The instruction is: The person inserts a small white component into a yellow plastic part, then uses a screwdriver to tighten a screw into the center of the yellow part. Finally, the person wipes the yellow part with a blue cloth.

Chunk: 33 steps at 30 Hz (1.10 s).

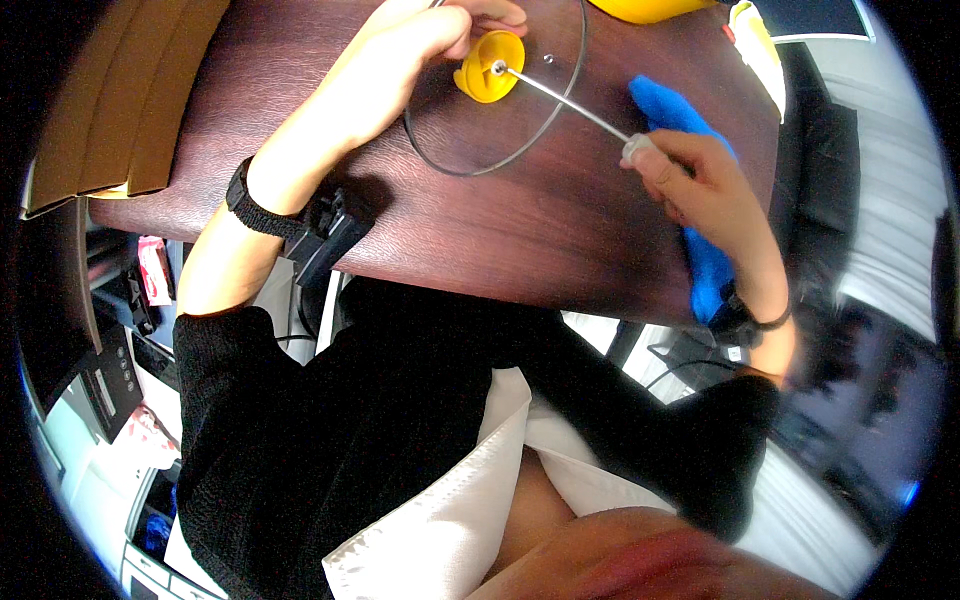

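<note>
My left hand (440, 40) is closed at the far side of the table, its curled fingers against a small round yellow plastic part (486, 85). That part is tilted toward me, its hollow face showing a metal screw or nut at the centre. A screwdriver (575, 106) with a long thin shaft has its tip at that centre. My right hand (695, 180) grips its pale, see-through handle. From near my left hand a thin grey cable (470, 174) loops round below the yellow part. A tiny metal piece (548, 59) lies right of it.
Under my right hand and forearm lies a blue cloth-like item (709, 265) on the dark wood-grain table (520, 235). A larger yellow object (650, 8) is at the far edge. Brown cardboard (140, 100) stands at the left, and a black box-like device (332, 235) sits by my left wrist.
</note>
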Each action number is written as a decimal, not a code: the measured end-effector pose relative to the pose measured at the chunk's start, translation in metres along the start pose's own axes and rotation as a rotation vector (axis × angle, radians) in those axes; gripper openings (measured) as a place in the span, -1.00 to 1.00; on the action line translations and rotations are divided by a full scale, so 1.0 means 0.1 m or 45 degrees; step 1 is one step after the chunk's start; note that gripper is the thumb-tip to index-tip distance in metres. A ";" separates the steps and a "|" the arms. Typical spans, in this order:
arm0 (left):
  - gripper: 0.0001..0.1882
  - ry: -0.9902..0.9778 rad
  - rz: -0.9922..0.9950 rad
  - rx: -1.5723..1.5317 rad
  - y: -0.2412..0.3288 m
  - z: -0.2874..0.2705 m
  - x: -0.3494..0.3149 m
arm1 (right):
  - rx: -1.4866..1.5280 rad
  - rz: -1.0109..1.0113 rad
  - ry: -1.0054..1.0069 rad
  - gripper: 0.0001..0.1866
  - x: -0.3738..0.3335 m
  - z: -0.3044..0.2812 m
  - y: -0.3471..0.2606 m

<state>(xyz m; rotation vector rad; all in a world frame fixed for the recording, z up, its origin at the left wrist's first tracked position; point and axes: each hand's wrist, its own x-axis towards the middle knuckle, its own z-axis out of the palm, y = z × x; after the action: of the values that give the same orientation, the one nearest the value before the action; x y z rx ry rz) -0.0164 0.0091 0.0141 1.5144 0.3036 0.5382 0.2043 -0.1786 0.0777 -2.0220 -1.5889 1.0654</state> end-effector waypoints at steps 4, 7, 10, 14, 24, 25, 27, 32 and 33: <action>-0.36 -0.041 0.051 0.071 -0.03 -0.02 -0.01 | 0.607 0.406 -0.210 -0.56 -0.10 0.15 -0.04; -0.38 -0.021 0.033 0.016 -0.03 0.01 -0.01 | 0.894 0.537 -0.269 -0.56 -0.18 0.27 -0.03; -0.39 -0.049 0.103 0.191 -0.02 -0.04 0.01 | 0.897 0.563 -0.300 -0.56 -0.19 0.27 -0.09; -0.41 -0.032 0.006 0.303 0.14 0.05 -0.03 | 0.449 0.439 -0.129 -0.61 -0.18 0.15 0.01; -0.39 -0.020 0.140 0.245 -0.01 -0.02 -0.01 | -0.536 -0.171 0.324 -0.70 -0.20 0.01 -0.12; -0.38 -0.021 0.113 0.209 -0.02 -0.01 -0.01 | -0.576 -0.210 0.337 -0.71 -0.18 0.03 -0.12; -0.38 -0.024 0.061 0.133 -0.02 0.00 -0.02 | -0.626 -0.232 0.345 -0.71 -0.17 0.03 -0.17; -0.38 -0.042 0.076 0.104 -0.02 0.01 -0.03 | -0.725 -0.316 0.378 -0.70 -0.14 0.02 -0.18; -0.38 -0.032 0.043 0.072 -0.01 0.02 -0.04 | -0.721 -0.309 0.372 -0.70 -0.14 0.02 -0.18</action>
<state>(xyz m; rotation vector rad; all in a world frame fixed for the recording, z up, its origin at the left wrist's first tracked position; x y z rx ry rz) -0.0181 0.0052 0.0124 1.5826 0.2757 0.5408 0.1898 -0.1868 0.0932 -2.1064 -2.0562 0.2238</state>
